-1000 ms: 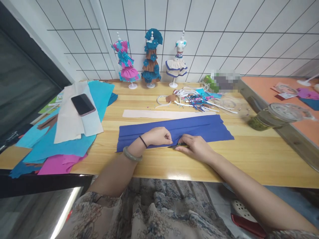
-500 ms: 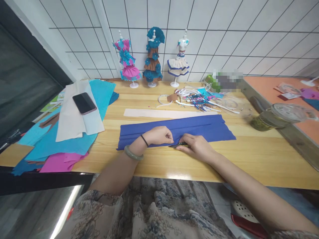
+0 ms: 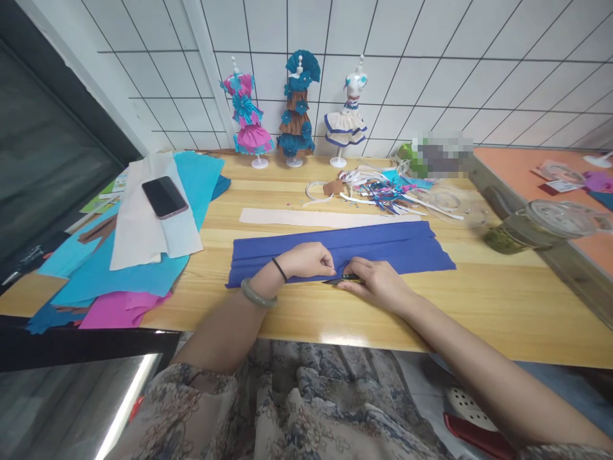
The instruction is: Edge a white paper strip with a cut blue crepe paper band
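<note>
A long piece of dark blue crepe paper (image 3: 383,246) lies folded across the wooden table in front of me. My left hand (image 3: 309,260) rests on it with the fingers curled in, pinching the paper by its near edge. Just to the right, my right hand (image 3: 376,282) grips a knife (image 3: 339,280) with a dark pointed blade and a black-and-yellow handle. Its tip points left along the near edge of the paper, close to my left fingertips. Most of the handle is hidden by my fingers. A narrow pale strip (image 3: 287,218) lies behind the blue paper.
On the left, a phone (image 3: 164,197) lies on stacked coloured paper sheets (image 3: 138,271). Three small dressed mannequins (image 3: 297,121) stand along the tiled wall. Paper scraps (image 3: 383,190) lie behind the pale strip. A clear lidded jar (image 3: 524,227) stands at the right.
The view has shifted very slightly. Both hands, the knife and the blue crepe paper keep nearly the same places relative to each other.
</note>
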